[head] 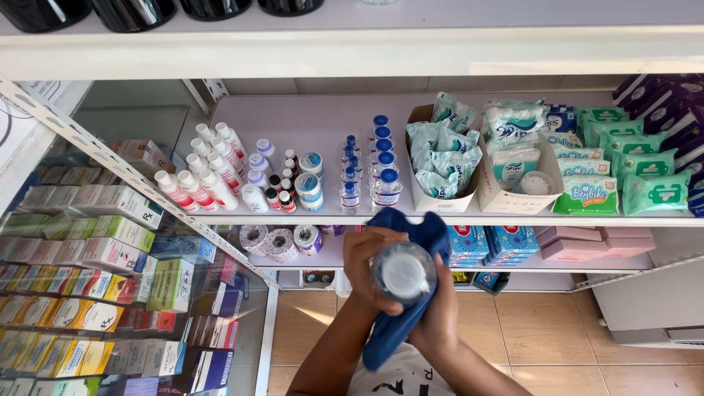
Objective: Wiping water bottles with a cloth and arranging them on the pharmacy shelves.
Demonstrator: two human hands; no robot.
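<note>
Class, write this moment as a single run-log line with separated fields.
left hand: holds clear bottle | right hand: presses blue cloth on bottle | place: before white shelf of small bottles

Clear glossy plastic bottle (pixel 404 273), soft blue cloth (pixel 411 235)

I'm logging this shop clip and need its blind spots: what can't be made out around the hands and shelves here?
Head view only:
- Clear bottle: seen base-on and blurred; its cap and contents are hidden by the left hand, right hand and blue cloth.
- Dark containers on the top shelf: cut off by the upper edge.
- Purple packs: cut off by the right edge.
- Small boxes behind glass on the left: blurred by reflections.
</note>
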